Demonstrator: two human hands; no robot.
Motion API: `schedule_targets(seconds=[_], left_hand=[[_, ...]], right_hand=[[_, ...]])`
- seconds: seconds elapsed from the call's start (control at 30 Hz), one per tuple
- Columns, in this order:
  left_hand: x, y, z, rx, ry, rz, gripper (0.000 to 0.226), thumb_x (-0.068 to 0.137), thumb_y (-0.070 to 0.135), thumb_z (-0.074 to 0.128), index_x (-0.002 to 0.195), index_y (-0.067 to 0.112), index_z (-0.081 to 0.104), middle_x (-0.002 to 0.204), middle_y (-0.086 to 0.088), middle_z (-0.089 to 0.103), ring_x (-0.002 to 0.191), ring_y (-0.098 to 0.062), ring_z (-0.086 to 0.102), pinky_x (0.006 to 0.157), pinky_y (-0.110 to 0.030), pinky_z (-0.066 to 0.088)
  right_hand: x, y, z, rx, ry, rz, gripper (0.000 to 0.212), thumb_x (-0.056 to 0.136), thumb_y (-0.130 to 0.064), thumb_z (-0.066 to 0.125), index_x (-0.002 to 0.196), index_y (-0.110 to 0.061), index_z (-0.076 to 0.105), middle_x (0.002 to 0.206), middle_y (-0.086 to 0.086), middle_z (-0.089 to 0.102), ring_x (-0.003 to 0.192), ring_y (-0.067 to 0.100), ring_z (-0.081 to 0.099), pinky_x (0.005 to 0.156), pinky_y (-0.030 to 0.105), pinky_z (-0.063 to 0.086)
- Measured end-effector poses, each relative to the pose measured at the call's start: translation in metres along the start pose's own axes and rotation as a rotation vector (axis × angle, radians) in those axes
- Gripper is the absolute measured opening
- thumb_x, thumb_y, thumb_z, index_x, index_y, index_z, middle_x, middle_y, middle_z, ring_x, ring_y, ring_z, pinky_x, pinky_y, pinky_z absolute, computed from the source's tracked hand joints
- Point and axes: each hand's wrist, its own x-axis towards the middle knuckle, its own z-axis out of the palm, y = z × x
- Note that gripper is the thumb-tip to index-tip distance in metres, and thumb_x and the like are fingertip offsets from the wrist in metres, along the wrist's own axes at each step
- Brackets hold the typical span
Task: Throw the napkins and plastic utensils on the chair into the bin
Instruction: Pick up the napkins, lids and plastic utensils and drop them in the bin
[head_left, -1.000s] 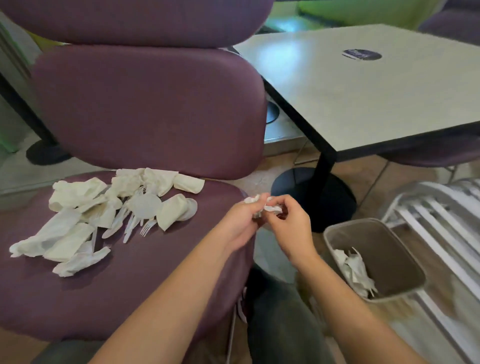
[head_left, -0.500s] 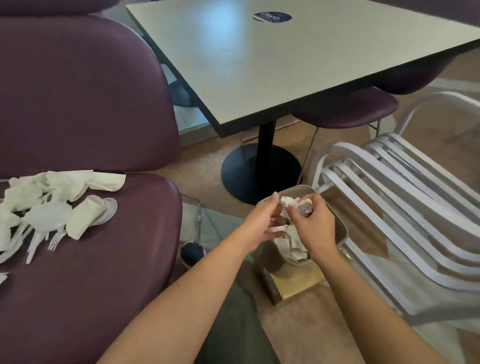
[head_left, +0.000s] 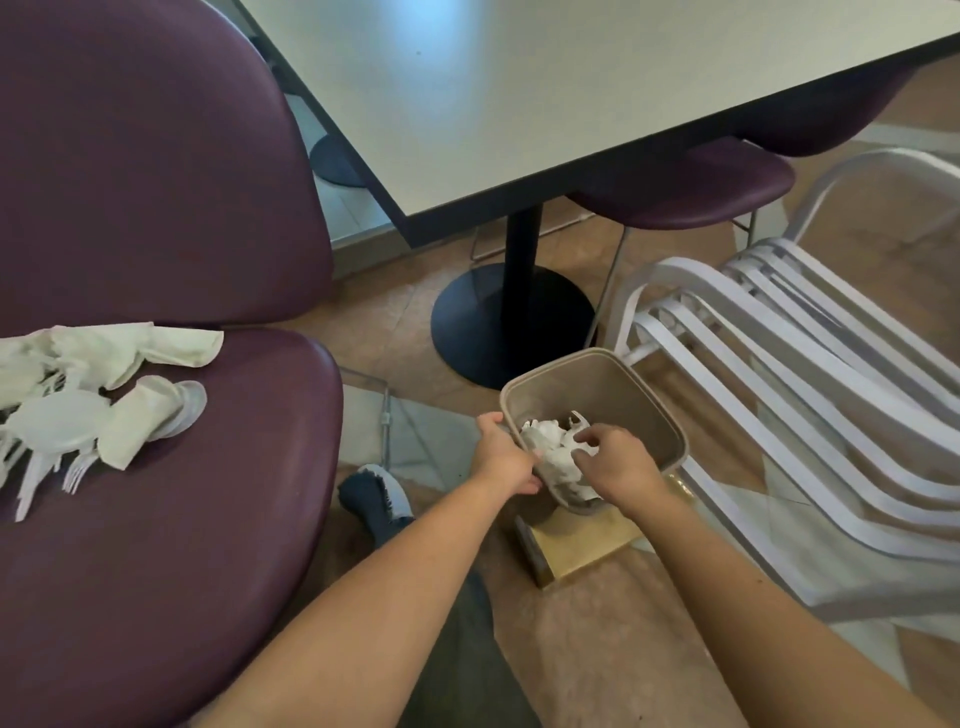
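Observation:
Crumpled white napkins (head_left: 130, 348) and clear plastic utensils (head_left: 57, 426), forks among them, lie in a heap at the left of the purple chair seat (head_left: 182, 545). The tan bin (head_left: 649, 405) stands on the floor to the right of the chair, with white rubbish inside. My left hand (head_left: 501, 457) grips the bin's near left rim. Reaching down into the bin, my right hand (head_left: 613, 462) has its fingers curled over a white napkin wad (head_left: 548, 441). Its thumb is hidden.
A pale table (head_left: 571, 104) on a black pedestal base (head_left: 511, 322) stands behind the bin. A white slatted chair (head_left: 779, 374) crowds the bin's right side. A gold block (head_left: 582, 545) sits under the bin, and my shoe (head_left: 374, 493) is left of it.
Both hands carried the wad from beside the chair to over the bin. The right hand has since gone down into the bin with it, and the left has shifted to the rim.

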Motion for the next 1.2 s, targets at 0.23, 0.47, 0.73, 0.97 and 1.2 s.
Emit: schedule_targets(seconds=[0.23, 0.47, 0.73, 0.97, 1.2], left_hand=[[-0.014, 0.008, -0.040, 0.032, 0.101, 0.146, 0.028, 0.090, 0.019, 0.060, 0.117, 0.025, 0.054, 0.112, -0.006, 0.067, 0.095, -0.026, 0.067, 0.083, -0.037, 0.056], [-0.047, 0.014, -0.148, -0.015, 0.353, 0.347, 0.017, 0.095, 0.019, 0.055, 0.103, 0.033, 0.059, 0.113, 0.000, 0.066, 0.098, -0.020, 0.065, 0.089, -0.039, 0.054], [-0.070, -0.028, -0.271, 0.060, 0.586, 0.310, 0.017, 0.091, 0.018, 0.058, 0.101, 0.031, 0.061, 0.104, 0.003, 0.067, 0.091, -0.016, 0.063, 0.088, -0.031, 0.049], [-0.067, -0.062, -0.348, 0.434, 0.748, 0.245, 0.042, 0.085, 0.017, 0.066, 0.126, 0.022, 0.056, 0.124, -0.007, 0.053, 0.119, -0.027, 0.049, 0.099, -0.041, 0.044], [-0.042, -0.074, -0.375, 0.903, 0.825, 0.267, 0.064, 0.088, 0.031, 0.067, 0.142, 0.018, 0.036, 0.131, -0.009, 0.041, 0.120, -0.028, 0.038, 0.088, -0.040, 0.045]], right_hand=[[-0.020, -0.065, 0.001, 0.138, 0.051, -0.207, 0.028, 0.090, -0.027, 0.058, 0.116, -0.022, 0.068, 0.118, 0.001, 0.068, 0.108, 0.022, 0.061, 0.096, 0.038, 0.049], [-0.046, -0.156, 0.025, 0.204, 0.061, -0.449, 0.019, 0.091, -0.024, 0.062, 0.108, -0.022, 0.070, 0.108, -0.002, 0.067, 0.100, 0.015, 0.061, 0.086, 0.030, 0.050], [-0.072, -0.254, 0.071, 0.247, -0.017, -0.505, 0.014, 0.090, -0.021, 0.061, 0.099, -0.021, 0.071, 0.095, -0.002, 0.071, 0.091, 0.015, 0.064, 0.084, 0.033, 0.053], [-0.068, -0.310, 0.123, 0.200, -0.091, -0.509, 0.012, 0.088, -0.024, 0.060, 0.093, -0.026, 0.071, 0.094, -0.002, 0.073, 0.084, 0.022, 0.069, 0.082, 0.039, 0.057], [-0.048, -0.335, 0.159, 0.031, -0.089, -0.557, 0.020, 0.090, -0.027, 0.057, 0.105, -0.028, 0.070, 0.112, -0.002, 0.067, 0.116, 0.023, 0.049, 0.098, 0.041, 0.045]])
